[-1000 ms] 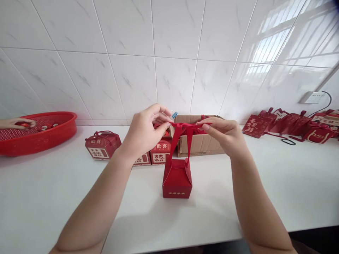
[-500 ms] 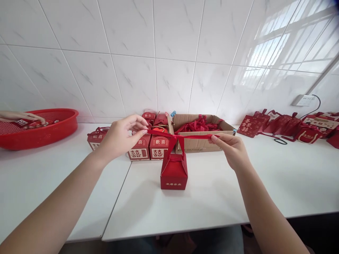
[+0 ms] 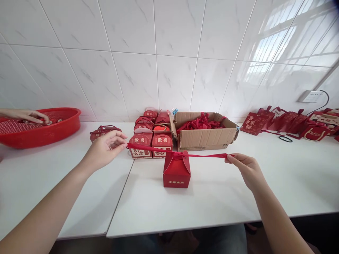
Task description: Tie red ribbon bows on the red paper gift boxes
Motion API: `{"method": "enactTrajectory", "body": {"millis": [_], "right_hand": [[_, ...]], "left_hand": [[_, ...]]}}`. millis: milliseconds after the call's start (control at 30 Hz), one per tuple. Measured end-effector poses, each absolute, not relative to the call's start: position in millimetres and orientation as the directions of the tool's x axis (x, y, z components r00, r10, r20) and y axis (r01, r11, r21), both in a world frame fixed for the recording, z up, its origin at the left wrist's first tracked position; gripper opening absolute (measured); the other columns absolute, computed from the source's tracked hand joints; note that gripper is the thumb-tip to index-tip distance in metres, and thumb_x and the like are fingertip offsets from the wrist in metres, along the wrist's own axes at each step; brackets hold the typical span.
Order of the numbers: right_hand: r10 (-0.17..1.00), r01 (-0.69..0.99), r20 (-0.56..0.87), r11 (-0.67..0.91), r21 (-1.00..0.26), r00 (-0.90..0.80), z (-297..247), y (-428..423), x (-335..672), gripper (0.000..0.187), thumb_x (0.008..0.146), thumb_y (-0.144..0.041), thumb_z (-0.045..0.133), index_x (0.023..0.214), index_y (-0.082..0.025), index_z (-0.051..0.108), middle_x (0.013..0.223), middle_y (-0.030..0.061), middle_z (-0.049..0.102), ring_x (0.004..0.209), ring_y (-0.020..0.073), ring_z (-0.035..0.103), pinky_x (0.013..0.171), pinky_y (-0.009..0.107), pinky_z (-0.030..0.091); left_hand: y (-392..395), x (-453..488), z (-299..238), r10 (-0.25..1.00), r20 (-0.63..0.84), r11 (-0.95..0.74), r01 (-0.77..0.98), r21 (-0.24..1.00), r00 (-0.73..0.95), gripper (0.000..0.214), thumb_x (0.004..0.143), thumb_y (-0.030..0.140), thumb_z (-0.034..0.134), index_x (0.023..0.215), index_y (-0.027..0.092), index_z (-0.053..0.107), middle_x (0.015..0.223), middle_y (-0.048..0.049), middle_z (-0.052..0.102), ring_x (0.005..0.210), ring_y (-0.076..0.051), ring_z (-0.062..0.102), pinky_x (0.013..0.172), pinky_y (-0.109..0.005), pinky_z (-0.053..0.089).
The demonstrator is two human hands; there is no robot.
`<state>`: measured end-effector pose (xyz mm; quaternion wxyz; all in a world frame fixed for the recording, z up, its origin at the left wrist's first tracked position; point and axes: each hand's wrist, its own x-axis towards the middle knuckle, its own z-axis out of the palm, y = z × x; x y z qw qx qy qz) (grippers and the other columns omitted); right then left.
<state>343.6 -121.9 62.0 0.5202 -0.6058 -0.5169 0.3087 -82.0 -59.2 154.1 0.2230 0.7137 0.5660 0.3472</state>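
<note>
A small red gift box with pale lettering stands upright on the white table. Across its gathered top runs a red ribbon, pulled taut out to both sides. My left hand pinches one ribbon end between thumb and fingertips, left of the box. On the right, my right hand pinches the other end, the fingers curled in. Neither hand touches the box itself.
Behind the box, a cardboard carton holds red ribbons, beside several patterned red boxes. A co-worker's hand reaches into a red plastic basket at left. Red bags and a black-handled item lie at right.
My hands have moved apart and lower, pulling the ribbon down from above the box onto its top. The upright ribbon loop over the box has closed.
</note>
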Motion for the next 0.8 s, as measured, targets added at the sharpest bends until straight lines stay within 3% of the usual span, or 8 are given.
{"method": "enactTrajectory", "body": {"millis": [167,300,433,800], "right_hand": [[0.962,0.396,0.068,-0.044,-0.917,0.263,37,-132,360,0.037,0.078,-0.053,0.059,0.063,-0.019,0.058,0.065,0.0026,0.053,0.062,0.0153,0.045,0.057,0.029,0.035],[0.963,0.397,0.001,-0.11,-0.911,0.268,23,-139,367,0.037,0.079,-0.051,0.057,0.062,-0.019,0.052,0.064,0.0004,0.046,0.059,0.0133,0.037,0.055,0.028,0.027],[0.958,0.384,-0.042,-0.154,-0.91,0.283,19,-144,367,0.037,0.079,-0.05,0.056,0.061,-0.019,0.049,0.063,-0.0008,0.041,0.058,0.0125,0.032,0.054,0.027,0.024],[0.929,0.438,-0.023,-0.196,-0.877,0.369,24,-149,368,0.033,0.079,-0.049,0.055,0.063,-0.02,0.054,0.065,0.001,0.05,0.057,0.0138,0.041,0.051,0.027,0.03]], "left_hand": [[-59,-102,134,0.97,0.223,-0.223,0.71,0.668,0.095,0.025,0.081,0.037,0.059,0.096,0.025,0.043,0.082,0.0021,0.06,0.091,-0.02,0.056,0.082,-0.028,0.041],[-54,-113,115,0.973,0.231,-0.14,0.759,0.635,-0.014,0.024,0.077,0.036,0.058,0.091,0.026,0.041,0.075,0.005,0.06,0.077,-0.019,0.052,0.074,-0.028,0.039],[-56,-115,107,0.985,0.167,-0.125,0.802,0.584,0.032,0.022,0.079,0.035,0.054,0.092,0.026,0.038,0.077,0.0041,0.06,0.077,-0.019,0.05,0.07,-0.027,0.037],[-60,-118,103,0.997,0.064,-0.066,0.799,0.597,0.035,0.023,0.077,0.033,0.053,0.094,0.025,0.04,0.082,0.0017,0.064,0.083,-0.022,0.054,0.072,-0.028,0.039]]}}
